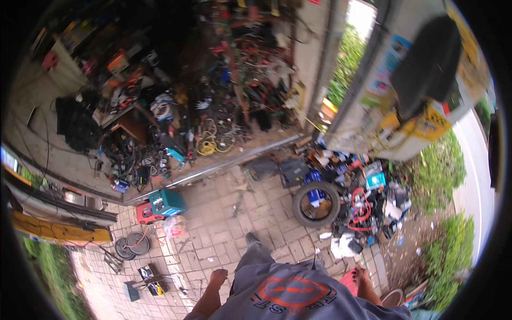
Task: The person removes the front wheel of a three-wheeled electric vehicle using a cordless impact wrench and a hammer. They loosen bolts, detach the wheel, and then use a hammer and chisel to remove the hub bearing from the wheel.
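Observation:
My left hand (217,277) hangs beside my grey shirt, its fingers loosely curled, and nothing shows in them. On the other side, my right hand (362,276) is closed at the edge of a pinkish-red thing (349,282); it looks soft, but its kind is not clear. Both hands are low, above the paving and away from the objects on the ground. One of my shoes (252,238) points toward the doorway of a cluttered workshop.
A black tyre (295,208) leans by a heap of boxes and scrap (373,213) at right. Left stand a green-and-red toolbox (167,203), small wheels (137,244) and an open tool case (152,279). A metal sill (240,162) crosses the entrance; parts crowd the workshop floor beyond.

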Demonstrator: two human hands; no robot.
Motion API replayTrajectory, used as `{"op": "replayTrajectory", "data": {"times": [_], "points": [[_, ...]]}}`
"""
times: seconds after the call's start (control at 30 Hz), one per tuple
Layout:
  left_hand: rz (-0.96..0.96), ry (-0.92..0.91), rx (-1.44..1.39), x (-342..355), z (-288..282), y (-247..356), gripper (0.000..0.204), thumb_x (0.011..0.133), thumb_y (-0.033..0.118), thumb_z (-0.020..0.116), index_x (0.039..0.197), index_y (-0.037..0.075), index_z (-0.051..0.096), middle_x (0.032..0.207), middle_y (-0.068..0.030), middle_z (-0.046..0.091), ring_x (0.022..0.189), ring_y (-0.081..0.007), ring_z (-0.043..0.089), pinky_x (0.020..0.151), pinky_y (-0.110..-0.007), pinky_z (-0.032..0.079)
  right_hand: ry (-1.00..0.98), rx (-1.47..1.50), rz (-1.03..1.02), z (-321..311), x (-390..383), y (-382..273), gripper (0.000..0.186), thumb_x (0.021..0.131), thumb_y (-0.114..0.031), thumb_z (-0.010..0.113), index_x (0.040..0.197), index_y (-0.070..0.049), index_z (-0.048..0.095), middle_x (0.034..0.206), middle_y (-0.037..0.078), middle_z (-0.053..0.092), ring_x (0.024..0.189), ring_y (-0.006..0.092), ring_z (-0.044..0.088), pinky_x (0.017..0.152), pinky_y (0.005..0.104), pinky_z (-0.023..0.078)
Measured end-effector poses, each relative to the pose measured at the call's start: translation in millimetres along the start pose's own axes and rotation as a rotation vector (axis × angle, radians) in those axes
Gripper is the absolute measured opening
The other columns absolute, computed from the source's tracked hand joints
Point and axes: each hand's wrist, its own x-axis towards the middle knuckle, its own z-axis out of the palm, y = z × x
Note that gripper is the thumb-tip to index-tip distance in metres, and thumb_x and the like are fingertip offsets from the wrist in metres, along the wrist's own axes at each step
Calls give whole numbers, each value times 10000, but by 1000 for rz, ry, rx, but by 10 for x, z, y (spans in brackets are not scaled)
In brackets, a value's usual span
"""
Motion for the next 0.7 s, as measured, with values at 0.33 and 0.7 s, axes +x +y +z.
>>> {"op": "replayTrajectory", "data": {"times": [0.33,0.7], "points": [[-111,298,-479,1088,-1086,725,257,863,177,597,992,-38,653,821,-96,667,716,-175,632,633,-304,521,-314,-843,-207,1574,-258,-1172,603,778,-170,761,1290,-51,467,1118,184,606,840,280,639,597,431,525],[144,53,248,2715,-1749,1679,251,894,250,569,997,43,668,931,-70,690,813,-194,650,719,-362,496,-259,-1451,-1957,5479,754,-4349,155,783,-55,514,846,-41,655,751,118,648,644,224,645,535,367,490]]}}
